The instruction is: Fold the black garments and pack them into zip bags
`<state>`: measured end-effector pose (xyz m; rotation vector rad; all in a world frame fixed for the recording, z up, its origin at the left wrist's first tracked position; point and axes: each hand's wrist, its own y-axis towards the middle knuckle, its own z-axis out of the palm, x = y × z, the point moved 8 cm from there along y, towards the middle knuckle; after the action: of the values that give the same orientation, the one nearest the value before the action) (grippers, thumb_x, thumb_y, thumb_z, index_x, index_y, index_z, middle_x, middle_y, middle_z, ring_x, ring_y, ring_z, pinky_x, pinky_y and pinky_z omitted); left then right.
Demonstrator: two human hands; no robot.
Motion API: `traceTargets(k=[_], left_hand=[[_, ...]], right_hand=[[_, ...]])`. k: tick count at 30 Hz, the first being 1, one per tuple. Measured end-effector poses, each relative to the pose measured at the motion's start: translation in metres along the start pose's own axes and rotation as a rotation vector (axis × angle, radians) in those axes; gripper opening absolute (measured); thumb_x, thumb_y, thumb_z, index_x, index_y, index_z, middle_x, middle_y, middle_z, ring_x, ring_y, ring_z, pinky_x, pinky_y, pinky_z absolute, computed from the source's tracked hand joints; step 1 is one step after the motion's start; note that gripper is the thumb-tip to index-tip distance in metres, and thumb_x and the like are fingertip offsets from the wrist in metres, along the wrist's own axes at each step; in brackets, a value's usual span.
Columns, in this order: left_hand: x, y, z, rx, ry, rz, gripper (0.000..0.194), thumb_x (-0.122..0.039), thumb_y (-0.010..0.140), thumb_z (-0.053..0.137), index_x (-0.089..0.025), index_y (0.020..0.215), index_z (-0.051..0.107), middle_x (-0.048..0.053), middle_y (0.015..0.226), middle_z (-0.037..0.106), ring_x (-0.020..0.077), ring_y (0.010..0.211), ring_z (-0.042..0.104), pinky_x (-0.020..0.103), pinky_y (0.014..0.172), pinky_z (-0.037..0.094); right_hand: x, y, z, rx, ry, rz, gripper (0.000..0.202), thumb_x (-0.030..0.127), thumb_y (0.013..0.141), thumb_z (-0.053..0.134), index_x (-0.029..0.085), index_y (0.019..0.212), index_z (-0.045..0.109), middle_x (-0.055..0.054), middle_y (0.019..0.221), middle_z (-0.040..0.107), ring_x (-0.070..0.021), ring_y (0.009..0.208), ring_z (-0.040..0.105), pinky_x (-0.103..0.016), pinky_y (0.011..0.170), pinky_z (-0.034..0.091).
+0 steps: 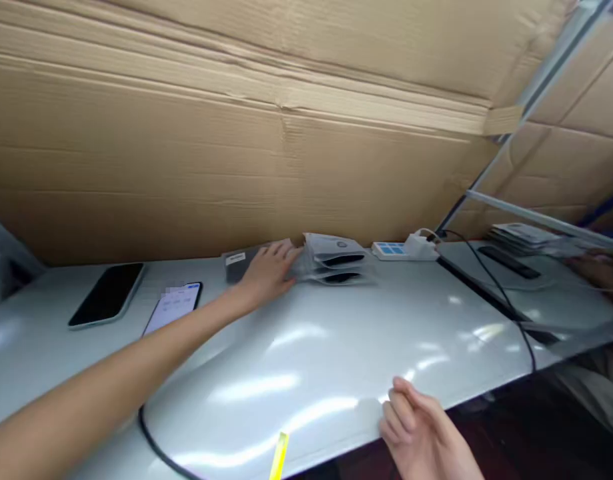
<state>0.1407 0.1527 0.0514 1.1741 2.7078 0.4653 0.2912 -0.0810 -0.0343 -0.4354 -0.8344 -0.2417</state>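
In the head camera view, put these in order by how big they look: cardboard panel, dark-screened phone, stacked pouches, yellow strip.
1. Cardboard panel
2. Stacked pouches and dark-screened phone: too alike to rank
3. Yellow strip, cut off by the bottom edge

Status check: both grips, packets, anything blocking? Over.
Left grip spread over dark packet, stacked packets beside it. Right grip loosely curled near edge of table. Lit phone partly behind left forearm; no blockage visible.

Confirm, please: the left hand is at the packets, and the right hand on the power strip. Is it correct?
The right hand is not on the power strip: the head view shows it by the table's near edge. The left hand is at the packets.
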Motion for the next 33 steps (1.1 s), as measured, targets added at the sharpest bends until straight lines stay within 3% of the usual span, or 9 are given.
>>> traceTargets(k=[5, 9, 12, 16, 18, 22, 26, 29, 33], left_hand=[[0.049, -0.023, -0.003, -0.003, 0.016, -0.101, 0.024, -0.02, 0.092, 0.05, -0.018, 0.108, 0.067, 0.009, 0.11, 0.07, 0.0252, 0.1, 0.063, 0.035, 0.086, 0.048], [0.055, -0.032, -0.02, -0.08, -0.029, -0.106, 0.031, -0.014, 0.094, 0.04, -0.018, 0.1, 0.07, 0.007, 0.1, 0.072, 0.0222, 0.092, 0.066, 0.031, 0.078, 0.049], [0.029, -0.051, -0.031, -0.104, -0.102, 0.027, 0.029, -0.016, 0.095, 0.041, -0.02, 0.103, 0.068, 0.005, 0.104, 0.072, 0.0188, 0.096, 0.065, 0.028, 0.082, 0.049], [-0.039, -0.101, -0.037, -0.093, -0.19, 0.495, 0.026, -0.015, 0.097, 0.041, -0.022, 0.106, 0.064, 0.004, 0.114, 0.068, 0.0176, 0.106, 0.06, 0.029, 0.092, 0.044], [-0.056, -0.125, -0.036, -0.073, -0.186, 0.589, 0.02, -0.02, 0.097, 0.045, -0.021, 0.102, 0.064, 0.005, 0.111, 0.068, 0.0195, 0.104, 0.06, 0.031, 0.09, 0.044], [-0.022, -0.142, -0.028, -0.001, -0.173, 0.148, 0.027, -0.041, 0.089, 0.057, -0.017, 0.078, 0.06, 0.006, 0.083, 0.065, 0.0204, 0.078, 0.058, 0.029, 0.068, 0.041], [0.018, -0.159, -0.005, 0.275, -0.396, -0.349, 0.053, -0.055, 0.091, 0.042, -0.019, 0.054, 0.049, 0.001, 0.054, 0.055, 0.0164, 0.055, 0.05, 0.027, 0.055, 0.028], [0.017, -0.161, 0.009, 0.403, -0.65, -0.507, 0.051, -0.056, 0.091, 0.037, -0.018, 0.062, 0.055, 0.001, 0.055, 0.06, 0.0155, 0.051, 0.051, 0.026, 0.054, 0.031], [-0.002, -0.149, 0.023, 0.461, -1.126, -0.604, 0.045, -0.057, 0.081, 0.056, -0.014, 0.09, 0.064, 0.003, 0.07, 0.067, 0.0125, 0.047, 0.048, 0.025, 0.05, 0.034]], right_hand=[[-0.026, 0.002, 0.025, 0.002, -0.009, 0.109, 0.023, 0.041, 0.074, 0.072, 0.018, 0.074, 0.066, 0.006, 0.055, 0.038, -0.0082, 0.05, 0.033, -0.021, 0.049, 0.034], [-0.027, 0.0, 0.04, 0.037, -0.095, 0.075, 0.026, 0.044, 0.074, 0.072, 0.019, 0.075, 0.066, 0.005, 0.054, 0.042, -0.0097, 0.051, 0.037, -0.023, 0.051, 0.035], [-0.021, 0.002, 0.034, 0.032, -0.172, 0.03, 0.029, 0.047, 0.071, 0.074, 0.019, 0.075, 0.067, 0.004, 0.052, 0.047, -0.0105, 0.05, 0.039, -0.024, 0.051, 0.036], [0.006, 0.014, 0.011, -0.071, -0.381, -0.189, 0.029, 0.049, 0.07, 0.074, 0.021, 0.079, 0.069, 0.002, 0.057, 0.054, -0.0133, 0.056, 0.047, -0.026, 0.055, 0.04], [0.016, 0.021, 0.004, -0.117, -0.547, -0.26, 0.03, 0.05, 0.069, 0.073, 0.022, 0.078, 0.068, 0.001, 0.061, 0.057, -0.0156, 0.061, 0.051, -0.028, 0.059, 0.043], [0.022, 0.04, 0.009, -0.07, -0.899, -0.284, 0.035, 0.055, 0.07, 0.065, 0.022, 0.081, 0.069, -0.002, 0.07, 0.064, -0.0208, 0.069, 0.059, -0.033, 0.069, 0.049], [0.02, 0.056, 0.037, 0.03, -1.17, -0.366, 0.037, 0.052, 0.075, 0.058, 0.022, 0.094, 0.069, -0.007, 0.09, 0.07, -0.0252, 0.085, 0.064, -0.037, 0.079, 0.05], [0.002, 0.063, 0.061, 0.176, -1.261, -0.351, 0.038, 0.047, 0.08, 0.056, 0.02, 0.102, 0.07, -0.008, 0.09, 0.071, -0.024, 0.082, 0.064, -0.038, 0.081, 0.05], [-0.019, 0.057, 0.08, 0.289, -1.217, -0.348, 0.035, 0.043, 0.084, 0.053, 0.021, 0.107, 0.069, -0.007, 0.093, 0.072, -0.022, 0.081, 0.065, -0.035, 0.077, 0.052]])
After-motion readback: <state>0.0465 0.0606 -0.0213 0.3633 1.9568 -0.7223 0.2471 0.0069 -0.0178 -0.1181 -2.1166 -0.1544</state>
